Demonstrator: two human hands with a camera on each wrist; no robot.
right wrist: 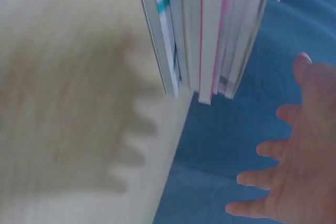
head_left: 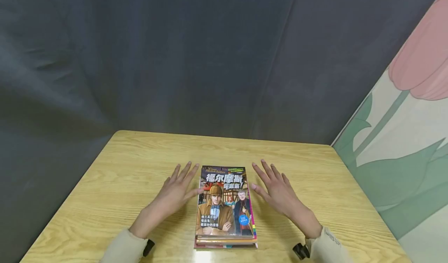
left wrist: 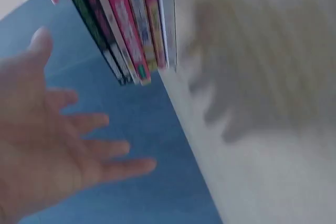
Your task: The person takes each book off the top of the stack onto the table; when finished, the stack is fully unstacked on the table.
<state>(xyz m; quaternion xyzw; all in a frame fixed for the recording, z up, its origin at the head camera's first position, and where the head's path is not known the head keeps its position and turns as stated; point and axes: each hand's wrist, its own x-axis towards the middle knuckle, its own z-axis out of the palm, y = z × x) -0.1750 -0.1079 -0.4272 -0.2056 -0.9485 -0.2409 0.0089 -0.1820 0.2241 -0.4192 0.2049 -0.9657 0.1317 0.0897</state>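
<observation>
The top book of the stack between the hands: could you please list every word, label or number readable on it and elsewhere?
"福尔摩斯": large white title on the top book cover.
Subtitle under it, small lines on the cover's lower left, round blue sticker: too small to read.
Book spines in both wrist views: blurred, unreadable.
Table, backdrop: no text.

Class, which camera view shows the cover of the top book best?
The head view: the top book lies face up on the stack, its whole cover showing between the left hand and right hand. Both wrist views show only blurred book edges, no cover.
</observation>
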